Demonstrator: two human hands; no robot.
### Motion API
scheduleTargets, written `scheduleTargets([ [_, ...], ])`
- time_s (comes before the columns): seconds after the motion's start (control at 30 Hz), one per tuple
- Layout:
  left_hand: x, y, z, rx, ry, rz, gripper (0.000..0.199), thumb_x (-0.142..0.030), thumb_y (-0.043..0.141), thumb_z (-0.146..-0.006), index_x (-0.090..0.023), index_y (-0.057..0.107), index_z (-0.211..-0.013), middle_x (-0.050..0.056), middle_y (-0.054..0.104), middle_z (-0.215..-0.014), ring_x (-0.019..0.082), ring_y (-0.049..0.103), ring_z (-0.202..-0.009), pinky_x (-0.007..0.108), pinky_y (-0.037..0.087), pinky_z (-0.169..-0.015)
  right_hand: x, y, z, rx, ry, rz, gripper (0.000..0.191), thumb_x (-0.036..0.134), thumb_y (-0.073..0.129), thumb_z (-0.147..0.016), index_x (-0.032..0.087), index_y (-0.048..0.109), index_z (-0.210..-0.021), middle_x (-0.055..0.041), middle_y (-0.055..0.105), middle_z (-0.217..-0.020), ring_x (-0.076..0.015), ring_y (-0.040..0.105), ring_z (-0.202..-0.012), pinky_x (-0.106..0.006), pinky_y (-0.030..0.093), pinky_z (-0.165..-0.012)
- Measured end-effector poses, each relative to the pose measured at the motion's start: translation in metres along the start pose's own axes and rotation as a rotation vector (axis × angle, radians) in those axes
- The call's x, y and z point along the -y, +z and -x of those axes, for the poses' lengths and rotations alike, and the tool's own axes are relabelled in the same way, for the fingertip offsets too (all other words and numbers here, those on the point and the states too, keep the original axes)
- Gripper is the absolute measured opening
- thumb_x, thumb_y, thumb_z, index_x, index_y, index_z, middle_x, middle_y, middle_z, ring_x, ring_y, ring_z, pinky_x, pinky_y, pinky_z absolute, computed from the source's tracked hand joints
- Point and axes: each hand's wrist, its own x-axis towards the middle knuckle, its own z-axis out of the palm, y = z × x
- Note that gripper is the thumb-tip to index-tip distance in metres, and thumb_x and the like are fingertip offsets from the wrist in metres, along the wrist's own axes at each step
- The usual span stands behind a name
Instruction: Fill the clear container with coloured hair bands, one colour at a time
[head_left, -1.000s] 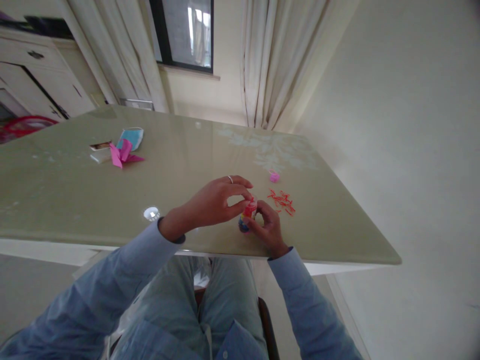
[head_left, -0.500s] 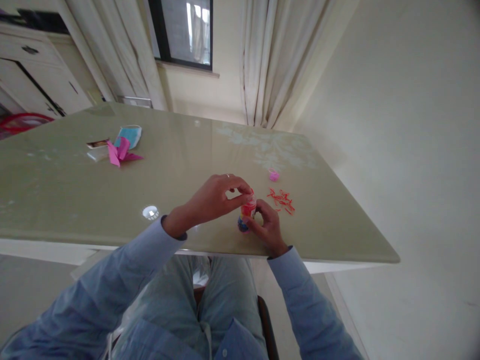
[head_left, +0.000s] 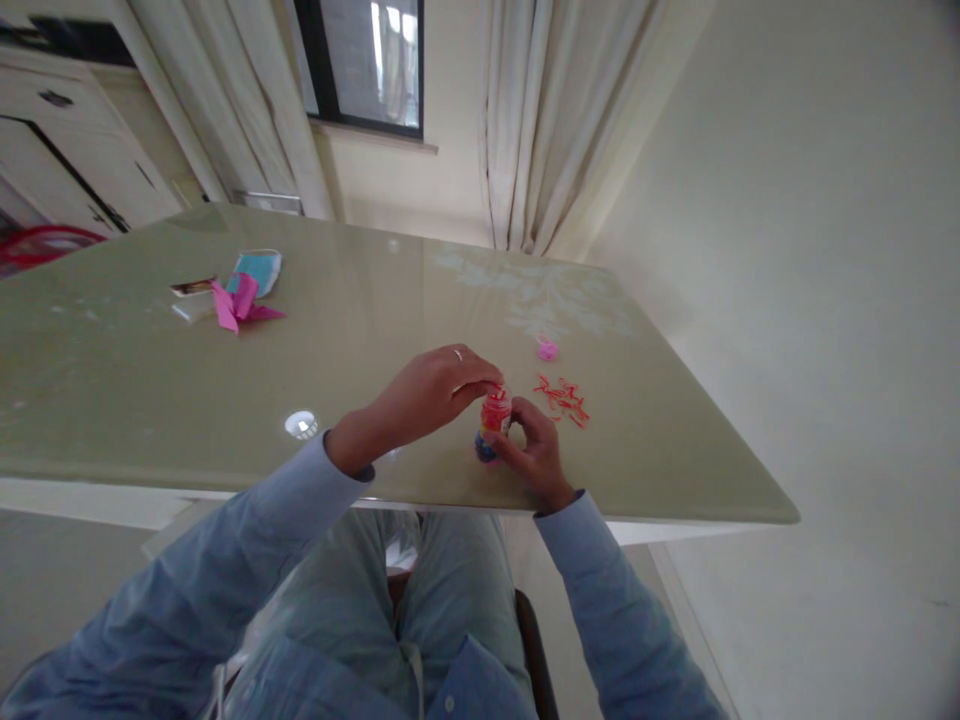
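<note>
A small clear bottle (head_left: pixel 495 412) stands upright near the table's front edge, with red stuff inside and a coloured label round its lower part. My right hand (head_left: pixel 538 458) is closed round its right side, thumb in front. Over the bottle's mouth, my left hand (head_left: pixel 424 402), with a ring, has its fingers pressed together at the rim. Whatever sits between those fingertips is too small to make out. Just right of the bottle lies a loose pile of thin red looped pieces (head_left: pixel 568 402); their exact kind is unclear. Behind them rests a small pink cap-like piece (head_left: pixel 547 350).
On the left of the glossy table (head_left: pixel 360 300) lie a pink folded-paper piece (head_left: pixel 241 302), a blue face mask (head_left: pixel 257 270) and a small flat packet (head_left: pixel 193 288). A round bright spot (head_left: pixel 301 425) shows left of my left wrist. A wall (head_left: pixel 810 300) stands on the right.
My left fingers have straightened and come together over the bottle's mouth, closing the gap between thumb and finger. My right hand and the bottle have hardly moved.
</note>
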Motion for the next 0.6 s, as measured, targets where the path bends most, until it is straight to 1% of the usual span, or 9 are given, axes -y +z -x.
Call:
scheduleTargets([
  [0.1,-0.0001,0.0016,-0.0007,0.006,0.033,0.006,0.022,-0.021,0.053,-0.099,-0.020,0.075,-0.099,0.008,0.078,-0.103,0.020,0.071,-0.099,0.035,0.056,-0.089,-0.0007,0.0003,0.0005,-0.009,0.004,-0.007,0.022,0.040,0.074,-0.083,0.022,0.067,-0.092,-0.0014,0.065,-0.081,-0.0169,0.055,-0.072,-0.033,0.048,-0.068],
  [0.3,0.0027,0.0060,0.0022,0.027,0.072,0.107,0.024,-0.021,0.052,-0.099,-0.017,0.074,-0.107,0.011,0.076,-0.118,0.021,0.070,-0.111,0.036,0.057,-0.096,-0.0006,-0.0001,0.0013,-0.003,-0.008,-0.023,0.019,0.037,0.074,-0.083,0.022,0.067,-0.093,-0.0014,0.065,-0.082,-0.0165,0.055,-0.073,-0.032,0.047,-0.068],
  [0.37,0.0038,0.0069,0.0035,0.036,0.075,0.132,0.025,-0.021,0.051,-0.100,-0.017,0.074,-0.110,0.012,0.075,-0.120,0.020,0.070,-0.113,0.036,0.056,-0.098,-0.0001,-0.0003,0.0012,-0.010,-0.007,-0.021,0.020,0.037,0.074,-0.083,0.022,0.067,-0.093,-0.0015,0.065,-0.082,-0.0167,0.055,-0.073,-0.032,0.047,-0.068],
  [0.47,0.0034,0.0063,0.0053,0.011,0.059,0.144,0.027,-0.022,0.049,-0.101,-0.018,0.071,-0.116,0.011,0.075,-0.120,0.021,0.069,-0.115,0.038,0.055,-0.100,0.0004,-0.0001,0.0010,-0.015,-0.002,-0.020,0.021,0.038,0.074,-0.083,0.022,0.067,-0.094,-0.0018,0.066,-0.082,-0.0172,0.055,-0.073,-0.033,0.047,-0.068],
  [0.6,-0.0002,0.0028,0.0080,-0.025,0.056,0.172,0.026,-0.028,0.055,-0.100,-0.018,0.070,-0.118,0.012,0.074,-0.121,0.020,0.068,-0.116,0.036,0.054,-0.102,0.0011,0.0003,0.0009,-0.021,-0.014,-0.044,0.020,0.038,0.074,-0.083,0.022,0.067,-0.094,-0.0016,0.066,-0.082,-0.0171,0.056,-0.073,-0.033,0.047,-0.068],
])
